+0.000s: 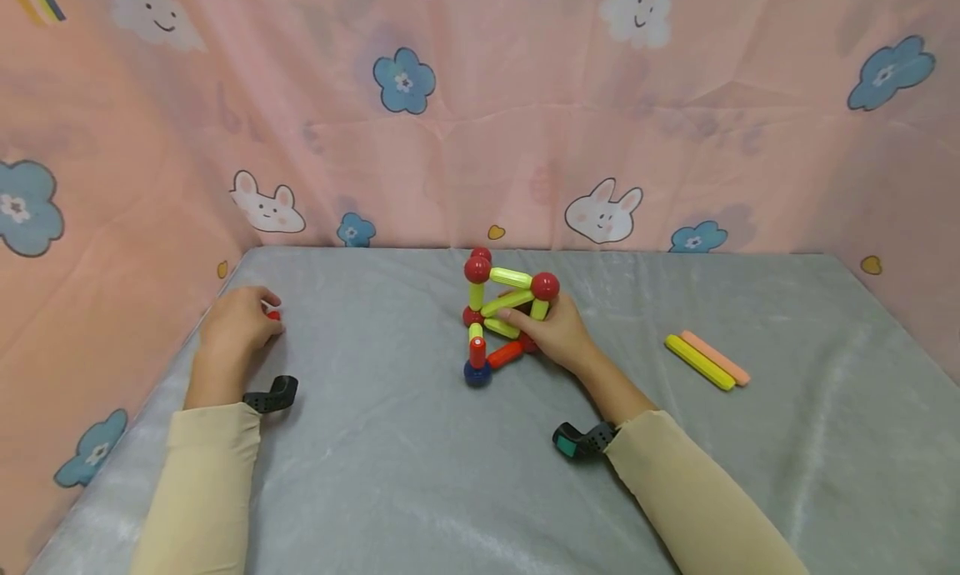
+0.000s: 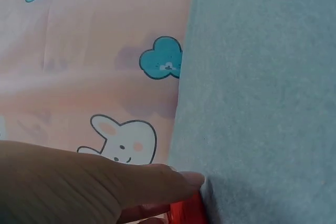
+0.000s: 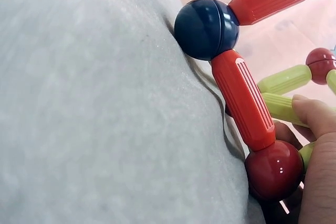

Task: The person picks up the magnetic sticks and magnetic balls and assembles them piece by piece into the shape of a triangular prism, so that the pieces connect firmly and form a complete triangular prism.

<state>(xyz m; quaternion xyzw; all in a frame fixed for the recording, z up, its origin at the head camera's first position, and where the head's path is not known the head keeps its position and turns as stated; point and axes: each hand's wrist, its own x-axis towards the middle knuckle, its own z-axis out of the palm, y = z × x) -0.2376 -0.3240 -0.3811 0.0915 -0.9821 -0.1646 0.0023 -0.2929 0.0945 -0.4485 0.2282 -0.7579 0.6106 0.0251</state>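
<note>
My left hand [image 1: 236, 325], at the table's left side, pinches a small red piece [image 2: 188, 211]; its ridged side suggests a magnetic stick, but the fingers hide most of it. Mid-table stands a structure of magnetic sticks and balls. My right hand [image 1: 562, 335] grips its right side, with the thumb on a yellow-green stick [image 3: 278, 107]. Red balls [image 1: 545, 286] join the yellow-green sticks. Low at the front, a red stick [image 3: 244, 100] links a dark red ball [image 3: 274, 170] to a blue ball [image 1: 477, 373]. Another red stick [image 1: 477, 352] rises from the blue ball.
Right of the structure, a yellow stick [image 1: 699, 363] and a peach stick [image 1: 716, 358] lie side by side on the grey tabletop [image 1: 390, 475]. A pink patterned curtain [image 1: 480, 158] borders the back and sides. Both wrists carry black bands [image 1: 272, 395].
</note>
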